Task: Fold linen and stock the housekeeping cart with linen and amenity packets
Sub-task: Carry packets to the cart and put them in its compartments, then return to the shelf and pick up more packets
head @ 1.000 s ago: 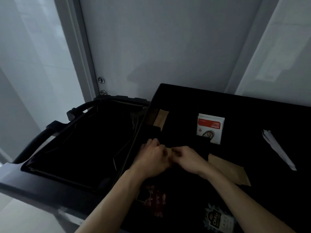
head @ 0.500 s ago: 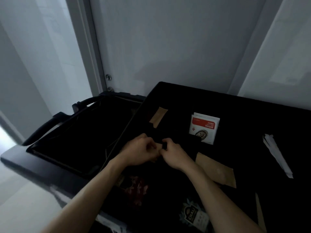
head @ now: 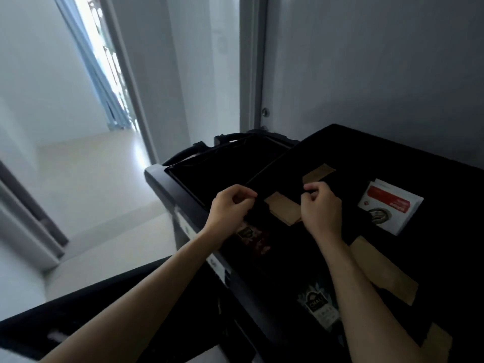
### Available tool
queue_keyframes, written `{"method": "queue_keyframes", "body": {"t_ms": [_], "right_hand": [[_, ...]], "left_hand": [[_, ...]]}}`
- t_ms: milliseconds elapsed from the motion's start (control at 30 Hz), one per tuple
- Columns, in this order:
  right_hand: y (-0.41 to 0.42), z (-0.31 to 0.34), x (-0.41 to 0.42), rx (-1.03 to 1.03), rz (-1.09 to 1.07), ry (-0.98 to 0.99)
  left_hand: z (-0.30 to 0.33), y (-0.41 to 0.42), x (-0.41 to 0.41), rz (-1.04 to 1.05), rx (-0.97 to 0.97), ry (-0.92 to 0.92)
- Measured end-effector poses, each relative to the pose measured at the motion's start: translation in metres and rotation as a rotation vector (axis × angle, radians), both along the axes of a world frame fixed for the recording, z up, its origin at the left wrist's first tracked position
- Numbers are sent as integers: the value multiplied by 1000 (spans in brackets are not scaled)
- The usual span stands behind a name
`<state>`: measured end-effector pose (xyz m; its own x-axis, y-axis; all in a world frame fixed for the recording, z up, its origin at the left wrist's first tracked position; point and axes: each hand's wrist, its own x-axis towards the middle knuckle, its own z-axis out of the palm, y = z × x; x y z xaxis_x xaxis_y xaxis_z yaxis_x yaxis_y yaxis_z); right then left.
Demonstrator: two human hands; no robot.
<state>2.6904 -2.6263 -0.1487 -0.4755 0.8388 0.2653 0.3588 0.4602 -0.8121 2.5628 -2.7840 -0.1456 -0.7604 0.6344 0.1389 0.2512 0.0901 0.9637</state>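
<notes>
Over the near edge of the black cart top (head: 419,163), a black cloth (head: 281,191) is stretched between the left hand (head: 231,205) and right hand (head: 320,209), both pinching it, apart; brown paper packets (head: 284,210) lie beneath, a red-and-white packet (head: 389,205) nearby.

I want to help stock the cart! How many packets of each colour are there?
Brown packets: 5
Red-and-white packets: 1
Dark printed packets: 2
Total: 8
</notes>
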Motion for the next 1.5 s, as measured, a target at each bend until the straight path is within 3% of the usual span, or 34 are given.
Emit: {"method": "queue_keyframes", "body": {"t_ms": [133, 300, 633, 867, 1000, 1500], "right_hand": [[-40, 36, -18, 63, 80, 181], [-112, 65, -57, 97, 255, 266], [-272, 56, -189, 98, 496, 149], [-395, 54, -299, -277, 615, 173], [-441, 51, -355, -484, 645, 89], [-446, -10, -571, -706, 617, -4]], "left_hand": [[26, -51, -15, 142, 132, -123], [58, -117, -29, 198, 229, -117], [53, -271, -116, 445, 230, -173], [52, -368, -207, 524, 231, -223], [42, -391, -254, 539, 227, -294], [-11, -422, -465, 621, 77, -448]]}}
